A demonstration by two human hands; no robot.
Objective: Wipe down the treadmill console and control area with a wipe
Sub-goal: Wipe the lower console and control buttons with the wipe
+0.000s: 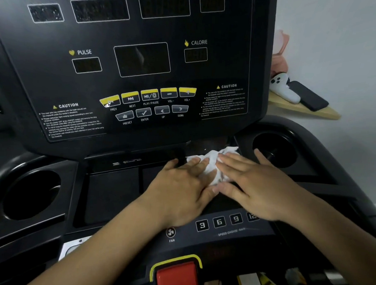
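Observation:
A crumpled white wipe (212, 162) lies on the tray ledge just below the black treadmill console (132, 61). My left hand (179, 193) lies flat with straight fingers pressing on the wipe's left part. My right hand (256, 187) lies flat too, its fingers over the wipe's right side. Part of the wipe sticks out beyond the fingertips toward the console's lower edge. The control strip (220, 223) with speed keys 3, 6, 9 and the fan button sits just under my wrists.
Round cup holders sit at the left (31, 196) and right (274, 148) of the tray. A red safety key (178, 276) is at the bottom centre. A wooden shelf (324, 113) at the right holds a white controller and a dark phone.

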